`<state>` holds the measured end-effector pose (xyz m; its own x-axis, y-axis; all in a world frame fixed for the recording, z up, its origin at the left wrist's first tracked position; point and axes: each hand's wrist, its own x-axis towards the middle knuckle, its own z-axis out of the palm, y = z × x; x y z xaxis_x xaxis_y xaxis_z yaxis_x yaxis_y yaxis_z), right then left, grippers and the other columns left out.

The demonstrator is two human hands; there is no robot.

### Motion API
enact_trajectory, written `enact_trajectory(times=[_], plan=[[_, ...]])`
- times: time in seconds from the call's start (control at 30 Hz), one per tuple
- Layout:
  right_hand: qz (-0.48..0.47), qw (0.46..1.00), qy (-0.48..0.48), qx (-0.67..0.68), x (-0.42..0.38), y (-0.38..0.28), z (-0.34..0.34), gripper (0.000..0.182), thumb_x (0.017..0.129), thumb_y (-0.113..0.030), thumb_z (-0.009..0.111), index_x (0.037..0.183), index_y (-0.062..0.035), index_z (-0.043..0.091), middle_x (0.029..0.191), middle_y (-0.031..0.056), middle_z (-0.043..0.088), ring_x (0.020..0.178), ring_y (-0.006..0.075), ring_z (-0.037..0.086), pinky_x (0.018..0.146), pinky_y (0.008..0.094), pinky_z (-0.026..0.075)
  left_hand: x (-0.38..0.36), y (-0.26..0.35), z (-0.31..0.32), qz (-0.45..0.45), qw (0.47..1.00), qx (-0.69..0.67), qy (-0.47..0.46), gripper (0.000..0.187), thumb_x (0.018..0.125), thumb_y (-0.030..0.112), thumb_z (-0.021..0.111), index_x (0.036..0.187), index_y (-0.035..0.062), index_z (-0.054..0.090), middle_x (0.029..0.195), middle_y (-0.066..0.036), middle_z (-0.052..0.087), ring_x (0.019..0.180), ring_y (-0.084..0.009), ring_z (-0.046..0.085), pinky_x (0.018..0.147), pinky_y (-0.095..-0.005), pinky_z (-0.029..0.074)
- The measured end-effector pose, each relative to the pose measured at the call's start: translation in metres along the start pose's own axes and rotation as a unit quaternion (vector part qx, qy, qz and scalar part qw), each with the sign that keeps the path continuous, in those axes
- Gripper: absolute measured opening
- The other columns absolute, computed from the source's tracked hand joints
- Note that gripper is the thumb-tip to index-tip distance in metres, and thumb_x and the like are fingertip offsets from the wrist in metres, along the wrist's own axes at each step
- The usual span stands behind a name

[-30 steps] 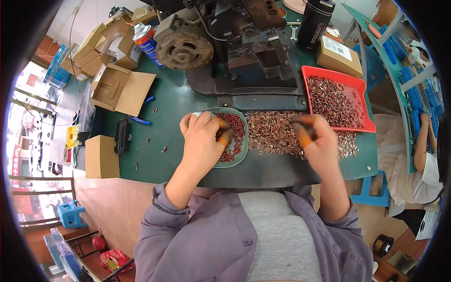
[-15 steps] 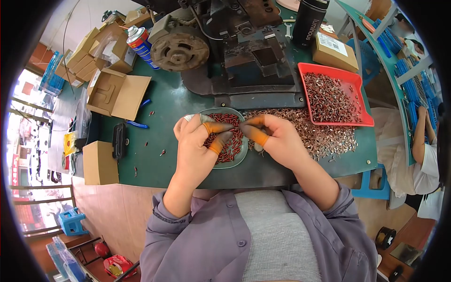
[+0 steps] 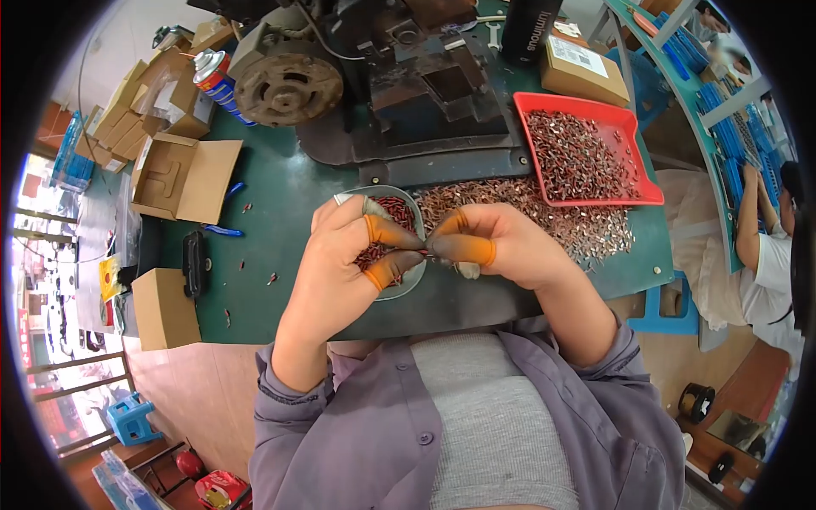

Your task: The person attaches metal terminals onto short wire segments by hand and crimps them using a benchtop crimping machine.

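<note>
Orange finger covers with dark tips are on both hands. My left hand (image 3: 340,255) is over a round bowl (image 3: 413,285) of small red parts, its thumb and forefinger closed together at the bowl's right side. Touching those fingertips, my right hand (image 3: 497,244) is pinched too. A tiny dark reddish piece shows between the two pinches; which hand grips it is hard to make out. To the right of the bowl lies a loose pile of small metallic and reddish parts (image 3: 595,234), partly behind my right hand.
Behind the pile sits a red tray (image 3: 650,191) of similar parts. A dark machine (image 3: 442,93) stands at the back centre. Open cardboard box (image 3: 208,178), spray can (image 3: 212,76), black bottle (image 3: 529,30) and blue-handled tool (image 3: 223,230) are around. A co-worker's arm (image 3: 750,225) shows far right.
The view has shifted, so the table things appear further left and higher. My hands have come down toward the bowl's lower right edge, fingertips now meeting, with the tiny piece showing between them.
</note>
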<state>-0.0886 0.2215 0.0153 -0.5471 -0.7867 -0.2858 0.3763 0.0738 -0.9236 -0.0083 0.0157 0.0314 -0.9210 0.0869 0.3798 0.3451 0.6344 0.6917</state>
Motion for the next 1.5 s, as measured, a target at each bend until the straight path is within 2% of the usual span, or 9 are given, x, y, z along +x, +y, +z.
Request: enact_trajectory(times=[0.2, 0.3, 0.37, 0.77, 1.23, 1.3, 1.33, 1.4, 1.5], plan=[[-0.014, 0.991, 0.060, 0.117, -0.010, 0.010, -0.009, 0.009, 0.089, -0.013, 0.067, 0.092, -0.0055, 0.065, 0.072, -0.0029, 0.058, 0.056, 0.0024, 0.047, 0.046, 0.0172, 0.030, 0.018, 0.014, 0.013, -0.033, 0.998, -0.053, -0.026, 0.020, 0.068, 0.006, 0.080, 0.084, 0.0058, 0.068, 0.086, -0.005, 0.062, 0.086, -0.0225, 0.055, 0.078, -0.0314, 0.044], [-0.052, 0.984, 0.081, 0.150, -0.014, 0.009, -0.010, 0.008, 0.089, -0.014, 0.068, 0.092, -0.0061, 0.064, 0.071, -0.0028, 0.057, 0.053, 0.0026, 0.045, 0.044, 0.0176, 0.027, 0.018, 0.013, 0.031, 0.011, 0.997, -0.039, 0.067, 0.022, 0.067, 0.010, 0.080, 0.087, 0.0110, 0.071, 0.081, -0.002, 0.058, 0.080, -0.0233, 0.052, 0.075, -0.0330, 0.039], [-0.045, 0.982, 0.101, 0.153, -0.015, 0.009, -0.009, 0.009, 0.089, -0.014, 0.067, 0.092, -0.0062, 0.064, 0.071, -0.0027, 0.057, 0.053, 0.0025, 0.045, 0.044, 0.0176, 0.027, 0.017, 0.014, 0.037, 0.098, 0.981, 0.106, 0.129, 0.025, 0.069, 0.011, 0.079, 0.093, 0.0110, 0.073, 0.083, -0.002, 0.058, 0.081, -0.0229, 0.051, 0.073, -0.0336, 0.039], [-0.035, 0.976, 0.114, 0.185, -0.019, 0.014, -0.006, 0.014, 0.088, -0.019, 0.070, 0.095, -0.0083, 0.067, 0.073, -0.0061, 0.058, 0.056, -0.0003, 0.044, 0.048, 0.0170, 0.029, 0.011, 0.017, 0.048, 0.114, 0.979, 0.095, 0.142, 0.037, 0.063, 0.009, 0.081, 0.100, 0.0117, 0.075, 0.083, -0.003, 0.057, 0.080, -0.0237, 0.051, 0.072, -0.0329, 0.041], [-0.029, 0.961, 0.093, 0.258, -0.023, 0.014, -0.002, 0.010, 0.090, -0.015, 0.067, 0.093, -0.0058, 0.064, 0.076, -0.0019, 0.059, 0.057, 0.0042, 0.047, 0.051, 0.0199, 0.036, 0.003, 0.019, 0.048, 0.094, 0.982, 0.049, 0.154, 0.025, 0.068, 0.013, 0.082, 0.091, 0.0109, 0.073, 0.082, -0.002, 0.058, 0.078, -0.0232, 0.050, 0.070, -0.0329, 0.039], [-0.032, 0.989, 0.144, 0.013, -0.029, 0.014, -0.005, 0.011, 0.086, -0.014, 0.070, 0.090, -0.0048, 0.067, 0.078, 0.0007, 0.062, 0.058, 0.0088, 0.052, 0.053, 0.0235, 0.040, 0.000, 0.016, 0.047, 0.096, 0.983, 0.045, 0.152, 0.024, 0.069, 0.013, 0.081, 0.091, 0.0109, 0.072, 0.082, -0.002, 0.058, 0.078, -0.0233, 0.050, 0.070, -0.0332, 0.039], [-0.031, 0.989, 0.144, 0.012, -0.031, 0.021, -0.009, 0.011, 0.086, -0.014, 0.070, 0.090, -0.0048, 0.067, 0.078, 0.0007, 0.062, 0.058, 0.0088, 0.052, 0.053, 0.0235, 0.040, -0.003, 0.016, 0.046, 0.078, 0.984, 0.028, 0.155, 0.022, 0.070, 0.012, 0.080, 0.090, 0.0106, 0.072, 0.082, -0.003, 0.058, 0.078, -0.0236, 0.051, 0.071, -0.0334, 0.040], [-0.299, 0.853, 0.181, -0.388, -0.033, 0.039, -0.017, 0.010, 0.081, -0.012, 0.073, 0.088, -0.0060, 0.070, 0.075, 0.0032, 0.060, 0.060, 0.0158, 0.057, 0.054, 0.0284, 0.045, -0.007, 0.013, 0.045, 0.060, 0.985, 0.010, 0.162, 0.021, 0.071, 0.011, 0.080, 0.090, 0.0103, 0.071, 0.083, -0.003, 0.059, 0.079, -0.0239, 0.051, 0.072, -0.0336, 0.040], [-0.235, 0.806, 0.235, -0.490, -0.045, 0.042, -0.006, 0.014, 0.075, -0.011, 0.075, 0.089, -0.0087, 0.072, 0.074, 0.0060, 0.056, 0.064, 0.0216, 0.059, 0.056, 0.0317, 0.048, -0.012, 0.009, 0.044, 0.007, 0.984, -0.025, 0.176, 0.018, 0.072, 0.010, 0.079, 0.088, 0.0095, 0.070, 0.083, -0.005, 0.059, 0.080, -0.0242, 0.052, 0.073, -0.0338, 0.041]])
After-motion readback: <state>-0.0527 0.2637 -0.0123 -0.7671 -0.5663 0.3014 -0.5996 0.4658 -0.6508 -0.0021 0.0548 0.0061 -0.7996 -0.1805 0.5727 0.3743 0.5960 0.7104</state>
